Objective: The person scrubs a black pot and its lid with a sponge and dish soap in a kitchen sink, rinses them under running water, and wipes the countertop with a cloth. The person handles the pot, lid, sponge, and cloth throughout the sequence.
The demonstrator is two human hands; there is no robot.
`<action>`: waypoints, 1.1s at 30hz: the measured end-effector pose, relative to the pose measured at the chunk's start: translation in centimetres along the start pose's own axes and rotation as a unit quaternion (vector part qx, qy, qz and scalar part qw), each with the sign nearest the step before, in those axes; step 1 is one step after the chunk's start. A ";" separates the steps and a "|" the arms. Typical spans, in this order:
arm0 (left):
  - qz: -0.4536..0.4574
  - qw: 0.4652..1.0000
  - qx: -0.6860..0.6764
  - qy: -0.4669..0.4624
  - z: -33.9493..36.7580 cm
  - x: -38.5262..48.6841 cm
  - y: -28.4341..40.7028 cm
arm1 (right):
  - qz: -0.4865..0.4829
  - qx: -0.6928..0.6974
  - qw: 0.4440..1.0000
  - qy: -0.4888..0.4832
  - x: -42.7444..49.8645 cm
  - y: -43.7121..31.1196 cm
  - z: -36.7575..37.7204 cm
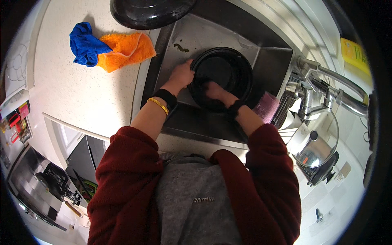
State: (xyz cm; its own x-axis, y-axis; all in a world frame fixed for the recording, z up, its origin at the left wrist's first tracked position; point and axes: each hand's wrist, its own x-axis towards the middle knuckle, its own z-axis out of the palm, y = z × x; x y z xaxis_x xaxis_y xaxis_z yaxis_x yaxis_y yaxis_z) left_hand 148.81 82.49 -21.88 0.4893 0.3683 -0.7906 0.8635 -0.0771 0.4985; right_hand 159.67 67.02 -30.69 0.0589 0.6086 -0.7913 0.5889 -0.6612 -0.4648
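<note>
A round black pot (225, 65) sits inside a dark metal sink (211, 29). My left hand (181, 74) grips the pot's rim on its left side, thumb over the edge. Down inside the near part of the pot is my right hand (214, 91), blurred. Its fingertips are lost against the dark wall, so whatever it may hold is hidden. Dark green scraps (181, 48) lie on the sink floor beyond my left hand. To the right of my right wrist, a pink cloth or sponge (267, 106) rests at the sink's edge.
A metal faucet (306, 95) stands right of the sink, with a glass lid (318, 142) nearer me. On the left counter (101, 88) lie a blue cloth (87, 46) and an orange cloth (128, 50). A shiny black pan or lid (150, 13) overlaps the sink's far left corner.
</note>
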 end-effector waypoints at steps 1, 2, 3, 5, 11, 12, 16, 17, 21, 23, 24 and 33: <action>-0.012 1.000 -0.028 -0.009 -0.2 -0.1 0.1 | -0.002 0.069 0.997 0.036 1.8 -0.4 0.2; -0.020 0.998 -0.062 -0.012 -0.2 -0.3 0.2 | -0.041 0.105 0.979 0.170 3.2 -0.4 0.1; -0.013 0.998 -0.057 -0.005 -0.3 -0.3 0.3 | -0.078 0.141 0.952 0.262 4.5 -0.1 -0.8; -0.006 0.998 -0.063 0.003 -0.3 -0.4 0.2 | 0.038 0.523 0.750 0.403 6.2 -0.1 -1.5; 0.037 0.999 0.015 0.023 0.5 0.8 -0.5 | -0.026 0.368 0.829 0.420 5.2 -1.8 0.6; 0.041 0.999 0.019 0.030 0.7 1.0 -0.7 | 0.015 0.331 0.872 0.359 4.8 -2.1 0.8; 0.044 0.999 0.006 0.023 0.8 1.1 -0.9 | 0.041 0.544 0.772 0.328 3.8 -0.8 -2.8; 0.037 0.999 -0.003 0.018 0.8 1.0 -0.9 | 0.027 0.622 0.706 0.337 3.7 0.0 -4.6; 0.035 0.999 0.016 0.010 0.5 1.0 -0.8 | 0.103 0.379 0.860 0.326 4.8 0.4 -6.0; 0.026 0.999 0.021 0.006 0.5 1.0 -0.7 | 0.019 -0.253 0.943 0.216 5.1 -0.3 -3.7; 0.037 0.999 0.020 0.012 0.5 1.0 -0.7 | -0.006 -0.049 0.961 0.270 5.0 -0.7 -2.2; -0.068 0.917 -0.377 -0.114 -0.9 0.7 -2.3 | -0.096 0.187 0.949 0.235 -5.4 -2.4 -1.8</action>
State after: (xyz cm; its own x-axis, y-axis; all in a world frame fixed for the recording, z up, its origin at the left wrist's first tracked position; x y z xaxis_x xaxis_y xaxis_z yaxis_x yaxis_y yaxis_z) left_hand 147.09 83.80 -23.23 0.4698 0.1163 -0.8751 0.6311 0.6488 0.4251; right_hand 159.43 66.07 -24.58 0.3841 0.8042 -0.4536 0.3024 -0.5737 -0.7612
